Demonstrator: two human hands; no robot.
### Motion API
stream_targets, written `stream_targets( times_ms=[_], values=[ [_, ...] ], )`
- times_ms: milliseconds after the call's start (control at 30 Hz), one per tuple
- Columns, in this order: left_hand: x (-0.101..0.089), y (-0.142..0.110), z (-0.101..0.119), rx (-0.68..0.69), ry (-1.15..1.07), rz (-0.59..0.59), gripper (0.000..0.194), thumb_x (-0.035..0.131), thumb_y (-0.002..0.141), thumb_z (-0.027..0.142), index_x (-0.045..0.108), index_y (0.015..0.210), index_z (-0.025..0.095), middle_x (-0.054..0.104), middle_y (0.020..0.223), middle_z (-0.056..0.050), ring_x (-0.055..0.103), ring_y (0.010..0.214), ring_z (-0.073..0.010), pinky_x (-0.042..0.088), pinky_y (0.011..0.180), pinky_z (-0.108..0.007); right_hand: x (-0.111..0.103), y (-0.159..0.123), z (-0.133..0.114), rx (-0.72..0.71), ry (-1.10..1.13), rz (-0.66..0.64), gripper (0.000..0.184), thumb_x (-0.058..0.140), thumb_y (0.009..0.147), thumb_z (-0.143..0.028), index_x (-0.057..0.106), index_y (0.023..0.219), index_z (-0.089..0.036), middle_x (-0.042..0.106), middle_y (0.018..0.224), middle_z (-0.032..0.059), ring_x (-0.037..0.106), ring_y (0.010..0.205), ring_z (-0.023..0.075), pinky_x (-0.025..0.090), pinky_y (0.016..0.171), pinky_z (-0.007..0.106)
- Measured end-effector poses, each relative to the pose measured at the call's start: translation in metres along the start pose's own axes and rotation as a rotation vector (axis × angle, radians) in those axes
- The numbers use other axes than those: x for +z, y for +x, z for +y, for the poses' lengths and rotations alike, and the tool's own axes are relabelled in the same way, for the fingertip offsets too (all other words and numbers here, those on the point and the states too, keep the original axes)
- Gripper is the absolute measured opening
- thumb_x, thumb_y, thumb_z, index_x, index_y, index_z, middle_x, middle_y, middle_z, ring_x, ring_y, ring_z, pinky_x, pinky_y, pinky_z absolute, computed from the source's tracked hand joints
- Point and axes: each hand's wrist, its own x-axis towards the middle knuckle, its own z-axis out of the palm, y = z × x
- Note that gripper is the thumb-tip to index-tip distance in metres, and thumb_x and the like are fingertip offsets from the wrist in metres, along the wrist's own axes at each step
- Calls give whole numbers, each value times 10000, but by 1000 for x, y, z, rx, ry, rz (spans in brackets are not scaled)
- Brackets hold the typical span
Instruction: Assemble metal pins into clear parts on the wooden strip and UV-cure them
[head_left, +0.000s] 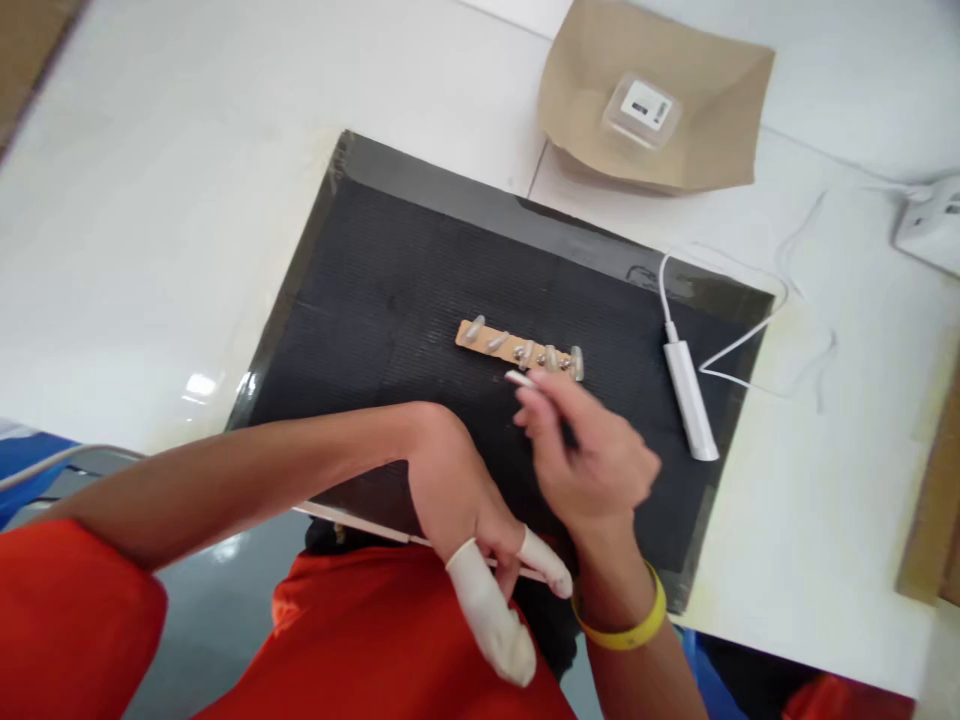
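My right hand (589,450), a yellow band at its wrist, is closed in a pinch. A small pale stick-like piece (519,379) pokes out from its fingertips, its kind too blurred to tell. Just beyond those fingertips lies a narrow tan strip (506,346) bearing several clear nail-tip-like pieces (576,362) and small silvery bits. My left hand (480,510) hangs over the near edge of the black mat (375,290), bent down at the wrist. White finger cots (491,620) cover two of its fingers, which are spread apart, with nothing seen between them.
At the mat's right side lies a white wand-shaped device (690,400) with its white cord looping beyond the mat. A brown paper tray (712,90) at the back holds a clear lidded box (641,110) with a label. A white block (934,225) sits at far right on the white table (187,200).
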Motion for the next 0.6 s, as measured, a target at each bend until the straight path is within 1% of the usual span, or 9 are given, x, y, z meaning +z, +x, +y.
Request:
stream_targets(
  times_ms=[67,100,167,233,333,400,467,533,600],
  values=[
    [-1,2,-3,14,-7,5,927,749,854,264,294,1652,138,733,1293,-78,705,1203,-237,531,1013,-256,3,-2,1,104,58,139,216,577,1049,-338,742,1162,-254,786,731,-36,755,599,133,587,586,232],
    [-1,3,-5,28,-13,15,902,767,838,283,358,1631,148,742,1252,-70,731,1105,-232,556,948,-257,5,-2,2,125,66,162,225,574,1051,-347,740,1165,-247,780,720,-37,750,591,130,580,576,228],
    [-2,5,-9,61,-13,14,827,782,822,314,477,1572,149,740,1197,-67,731,888,-207,578,815,-265,8,-2,4,61,29,104,225,588,1041,-367,762,1116,-246,778,705,-29,757,609,133,578,595,219],
    [-3,8,-13,79,7,-9,842,766,828,322,447,1583,131,724,1187,-72,678,749,-174,572,736,-269,11,-1,5,-18,-12,53,211,617,1023,-379,784,1050,-252,784,706,-20,766,633,135,575,621,211],
    [-3,13,-18,80,-1,-17,922,712,857,302,280,1653,132,706,1174,-71,658,747,-166,563,726,-270,16,0,7,91,77,204,213,609,1029,-370,760,1113,-244,774,704,-28,720,556,116,543,562,205],
    [-4,16,-21,66,-15,-3,808,698,862,298,406,1601,151,711,1077,-50,671,769,-171,562,738,-265,18,0,8,107,111,238,224,601,1031,-375,753,1118,-235,760,682,-30,695,519,114,525,531,207],
    [-5,19,-23,55,-9,7,612,709,852,311,620,1436,150,694,929,-31,674,765,-176,563,746,-262,20,0,8,1,56,124,243,610,1017,-406,779,1033,-232,755,653,-13,716,549,130,526,545,211],
    [-6,20,-24,52,3,-13,477,711,855,331,719,1293,141,655,829,-22,661,740,-174,567,742,-264,20,0,9,-32,2,60,269,612,1008,-436,791,988,-235,757,647,-2,729,573,141,522,549,214],
    [-8,19,-24,55,11,-57,439,704,870,365,738,1243,135,611,756,-12,639,698,-167,565,698,-259,20,0,9,92,46,171,285,581,1027,-435,774,1058,-227,755,660,-11,696,527,127,510,522,215]
  ],
)
